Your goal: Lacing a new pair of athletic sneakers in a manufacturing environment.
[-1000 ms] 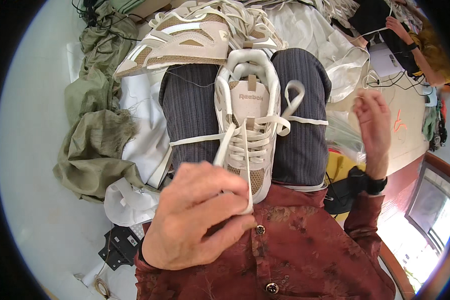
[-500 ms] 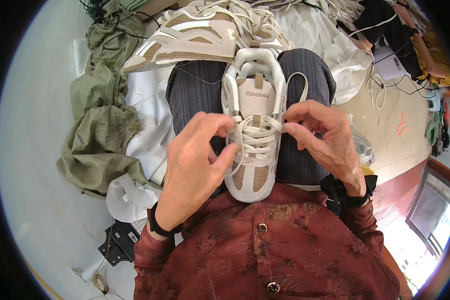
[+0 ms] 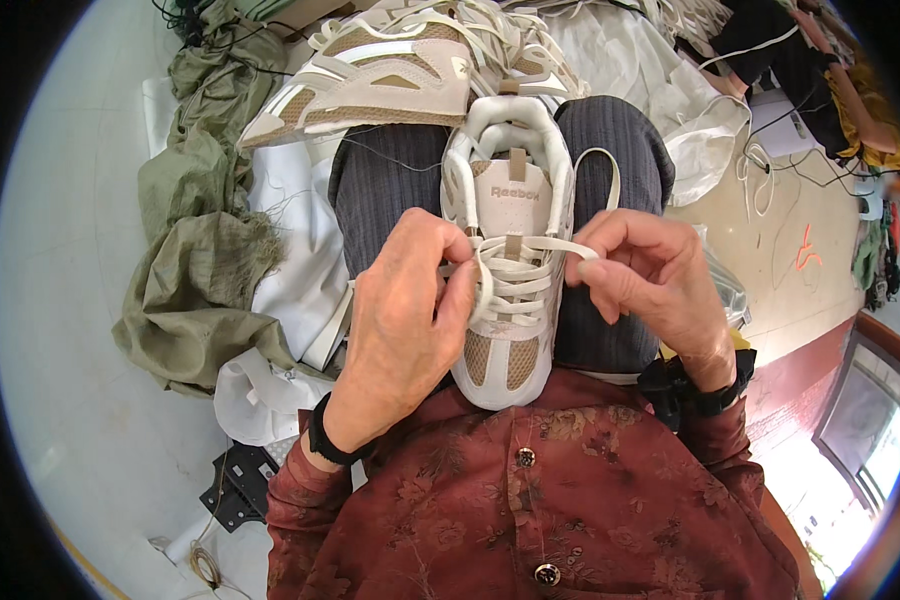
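A white and beige sneaker [image 3: 500,365] lies between my thighs, its toe toward my body and its heel away from me. White shoelace [image 3: 520,290] crosses its front in several rows. My right hand [image 3: 650,285] pinches a lace end [image 3: 570,246] between thumb and fingers, drawn out from the shoe's right side. At the shoe's left edge, my left hand [image 3: 410,310] has thumb and forefinger closed at the lace by the upper eyelets; the tips partly hide what they grip. A loop of lace stands beyond my right hand.
More beige sneaker uppers [image 3: 390,80] with laces are heaped beyond my knees. Olive cloth [image 3: 205,290] and white fabric [image 3: 290,230] lie on the left. A black metal piece [image 3: 238,487] is at lower left. Another person's arm [image 3: 860,110] shows at upper right.
My left fingers have closed together at the lace. My right hand has moved slightly down and right, pulling the lace end out from the shoe.
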{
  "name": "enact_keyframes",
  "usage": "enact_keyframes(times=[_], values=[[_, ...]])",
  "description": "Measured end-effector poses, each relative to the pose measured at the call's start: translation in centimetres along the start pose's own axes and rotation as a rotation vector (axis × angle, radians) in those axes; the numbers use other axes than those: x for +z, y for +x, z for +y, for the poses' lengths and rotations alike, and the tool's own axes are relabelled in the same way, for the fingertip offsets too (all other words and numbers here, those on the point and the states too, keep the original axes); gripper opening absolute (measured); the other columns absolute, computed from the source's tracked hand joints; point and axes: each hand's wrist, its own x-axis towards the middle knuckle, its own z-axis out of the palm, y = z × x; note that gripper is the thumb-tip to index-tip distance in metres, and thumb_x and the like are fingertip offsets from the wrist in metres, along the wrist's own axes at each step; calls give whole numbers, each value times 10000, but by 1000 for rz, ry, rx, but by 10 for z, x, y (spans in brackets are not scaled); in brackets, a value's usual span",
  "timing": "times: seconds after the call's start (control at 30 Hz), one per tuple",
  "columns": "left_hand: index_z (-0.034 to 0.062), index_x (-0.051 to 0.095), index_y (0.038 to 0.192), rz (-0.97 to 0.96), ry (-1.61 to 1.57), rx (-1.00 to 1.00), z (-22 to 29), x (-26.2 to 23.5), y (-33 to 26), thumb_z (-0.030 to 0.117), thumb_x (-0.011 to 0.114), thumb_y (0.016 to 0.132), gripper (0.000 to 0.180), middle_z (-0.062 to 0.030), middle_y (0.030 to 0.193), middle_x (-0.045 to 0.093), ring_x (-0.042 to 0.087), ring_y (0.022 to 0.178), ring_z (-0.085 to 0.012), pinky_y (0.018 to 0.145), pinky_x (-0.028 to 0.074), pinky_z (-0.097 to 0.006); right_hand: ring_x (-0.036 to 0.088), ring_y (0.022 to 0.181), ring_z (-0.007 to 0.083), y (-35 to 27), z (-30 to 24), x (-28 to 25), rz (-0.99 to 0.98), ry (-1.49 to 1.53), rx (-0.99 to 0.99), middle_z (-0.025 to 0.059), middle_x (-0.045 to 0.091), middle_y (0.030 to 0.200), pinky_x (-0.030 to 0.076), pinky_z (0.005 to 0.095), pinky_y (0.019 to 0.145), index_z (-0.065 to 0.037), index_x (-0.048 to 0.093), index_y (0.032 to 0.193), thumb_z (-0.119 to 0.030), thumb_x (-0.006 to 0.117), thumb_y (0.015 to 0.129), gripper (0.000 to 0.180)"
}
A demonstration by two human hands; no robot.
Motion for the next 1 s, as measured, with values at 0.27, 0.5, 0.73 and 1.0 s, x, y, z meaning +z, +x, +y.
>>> enact_keyframes(times=[0.27, 0.5, 0.73, 1.0], values=[[23, 596, 913, -27, -243, -307, 9, -15, 15, -19, 656, 871, 85, 39, 682, 533, 462, 584, 2, 504, 358, -190, 385, 550, 5, -3, 3, -18, 121, 309, 151, -53, 527, 702, 296, 178, 489, -29, 619, 953, -87, 631, 962, 60], [23, 664, 1030, 63, -580, -421, -19, -71, 21, 54, 649, 895, 140, 87, 722, 511, 374, 589, 24, 494, 274, -158, 254, 511, 2, -18, 16, -82, 343, 490, 32, -114, 310, 628, 265, 176, 500, -67, 588, 1074, -128, 603, 977, 116], [-67, 570, 1146, 389, -1067, -371, -44, -130, 14, 59, 624, 939, 248, 5, 858, 521, 376, 555, 3, 471, 307, -147, 304, 544, 11, -23, 7, -102, 1089, 521, 50, -98, 415, 694, 282, 187, 514, -58, 610, 1125, -59, 637, 945, 182], [-92, 474, 1150, 430, -1391, -51, -78, -217, -1, -18, 509, 995, 175, -52, 785, 405, 396, 536, -63, 457, 355, -195, 303, 563, 50, -69, 46, -215, 963, 673, -100, -48, 433, 682, 259, 234, 518, -35, 597, 1004, -21, 614, 969, 41]])
